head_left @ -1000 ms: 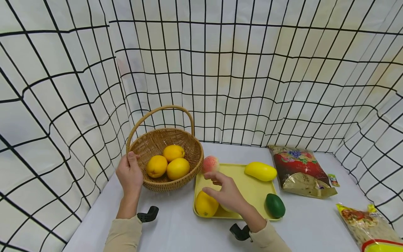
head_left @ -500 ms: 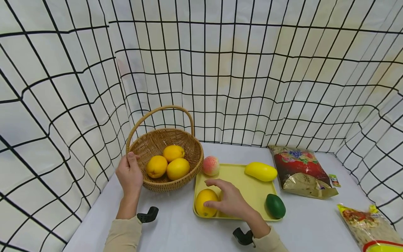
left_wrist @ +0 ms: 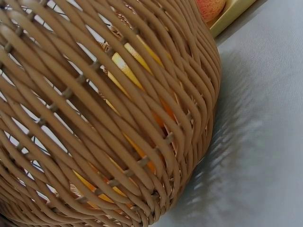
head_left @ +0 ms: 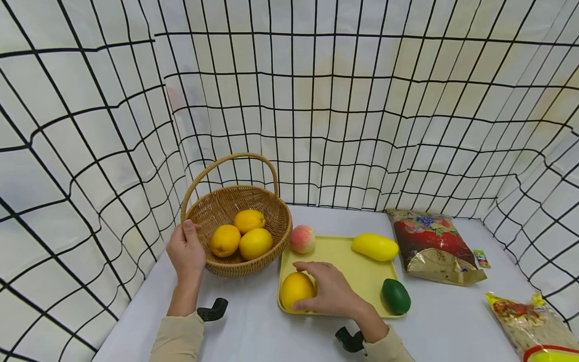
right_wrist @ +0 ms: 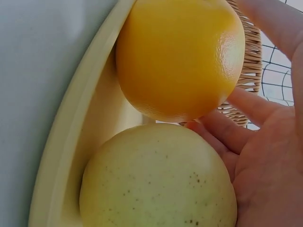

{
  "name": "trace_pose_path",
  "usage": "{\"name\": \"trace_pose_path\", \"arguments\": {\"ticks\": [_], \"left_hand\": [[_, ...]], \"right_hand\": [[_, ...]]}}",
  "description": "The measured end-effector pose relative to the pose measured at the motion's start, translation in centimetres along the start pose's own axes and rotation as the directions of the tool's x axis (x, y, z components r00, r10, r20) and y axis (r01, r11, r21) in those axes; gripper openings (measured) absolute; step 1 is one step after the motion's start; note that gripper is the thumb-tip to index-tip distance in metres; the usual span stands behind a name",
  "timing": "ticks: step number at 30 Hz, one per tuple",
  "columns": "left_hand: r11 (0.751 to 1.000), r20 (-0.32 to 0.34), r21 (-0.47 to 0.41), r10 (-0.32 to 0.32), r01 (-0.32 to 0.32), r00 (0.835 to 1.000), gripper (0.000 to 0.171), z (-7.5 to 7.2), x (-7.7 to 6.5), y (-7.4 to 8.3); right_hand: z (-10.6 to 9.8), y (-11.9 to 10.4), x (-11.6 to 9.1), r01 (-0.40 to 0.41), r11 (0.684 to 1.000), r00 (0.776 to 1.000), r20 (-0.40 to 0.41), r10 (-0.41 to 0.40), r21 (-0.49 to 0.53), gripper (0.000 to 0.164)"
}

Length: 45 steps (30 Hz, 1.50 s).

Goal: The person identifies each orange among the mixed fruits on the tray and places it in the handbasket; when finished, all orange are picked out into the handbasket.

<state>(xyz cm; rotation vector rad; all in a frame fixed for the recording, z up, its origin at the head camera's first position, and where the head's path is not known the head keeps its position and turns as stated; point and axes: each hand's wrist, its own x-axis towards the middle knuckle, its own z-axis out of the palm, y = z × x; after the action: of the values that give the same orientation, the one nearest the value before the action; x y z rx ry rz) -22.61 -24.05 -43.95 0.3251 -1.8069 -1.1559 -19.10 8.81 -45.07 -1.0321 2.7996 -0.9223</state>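
On the left, my left hand (head_left: 186,250) grips the wicker basket (head_left: 235,268) at its rim, by the foot of the handle. Several yellow-orange fruits (head_left: 256,244) lie inside, and they show through the weave in the left wrist view. My right hand (head_left: 332,290) is spread around an orange (head_left: 296,291) at the near left corner of the yellow tray (head_left: 348,271). Its thumb lies across the orange's near side, with fingers (right_wrist: 253,106) behind it. A pale green speckled fruit (right_wrist: 158,179) sits beside the orange, hidden under the hand in the head view.
A peach (head_left: 302,239) lies at the tray's far left corner, beside the basket. The tray also bears a yellow mango (head_left: 375,247) and a dark green avocado (head_left: 395,296). Bagged goods (head_left: 429,246) and a noodle packet (head_left: 529,322) lie right. Black netting (head_left: 316,110) surrounds the table.
My right hand has come down around the orange, and its thumb has shifted to the fruit's near edge. My left hand keeps its grip on the basket.
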Motion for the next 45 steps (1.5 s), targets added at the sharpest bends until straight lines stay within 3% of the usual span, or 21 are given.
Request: {"name": "trace_pose_path", "arguments": {"ticks": [9,19,23,29,33,37,45], "left_hand": [[1.0,-0.004,-0.005,0.009,-0.009,1.0,0.048,0.11,0.05,-0.03],[1.0,-0.002,-0.001,0.004,-0.004,1.0,0.047,0.09,-0.03,0.0],[1.0,-0.005,-0.005,0.007,-0.007,1.0,0.048,0.06,-0.04,0.04],[1.0,-0.006,0.004,0.01,-0.01,1.0,0.049,0.02,-0.07,-0.03],[1.0,-0.007,0.007,0.007,-0.007,1.0,0.048,-0.07,-0.1,-0.05],[1.0,-0.007,-0.004,0.016,-0.016,1.0,0.047,-0.06,-0.1,-0.07],[1.0,-0.006,-0.007,0.02,-0.021,1.0,0.047,-0.03,0.0,0.04]], "right_hand": [[0.49,-0.03,0.21,-0.039,0.986,0.999,0.029,0.045,-0.165,0.086],[0.76,-0.22,0.11,-0.037,0.979,0.999,-0.001,0.037,-0.202,0.077],[0.54,-0.36,0.11,-0.05,0.991,0.998,-0.034,0.046,-0.121,0.08],[0.41,-0.36,0.16,-0.061,0.994,0.992,-0.103,0.07,0.085,0.079],[0.54,-0.27,0.32,-0.003,0.981,0.985,-0.168,0.035,0.192,0.078],[0.48,-0.35,0.45,0.07,0.966,0.96,-0.279,0.002,0.247,0.079],[0.14,-0.79,0.61,0.086,0.925,0.929,-0.366,0.06,0.37,0.078]]}}
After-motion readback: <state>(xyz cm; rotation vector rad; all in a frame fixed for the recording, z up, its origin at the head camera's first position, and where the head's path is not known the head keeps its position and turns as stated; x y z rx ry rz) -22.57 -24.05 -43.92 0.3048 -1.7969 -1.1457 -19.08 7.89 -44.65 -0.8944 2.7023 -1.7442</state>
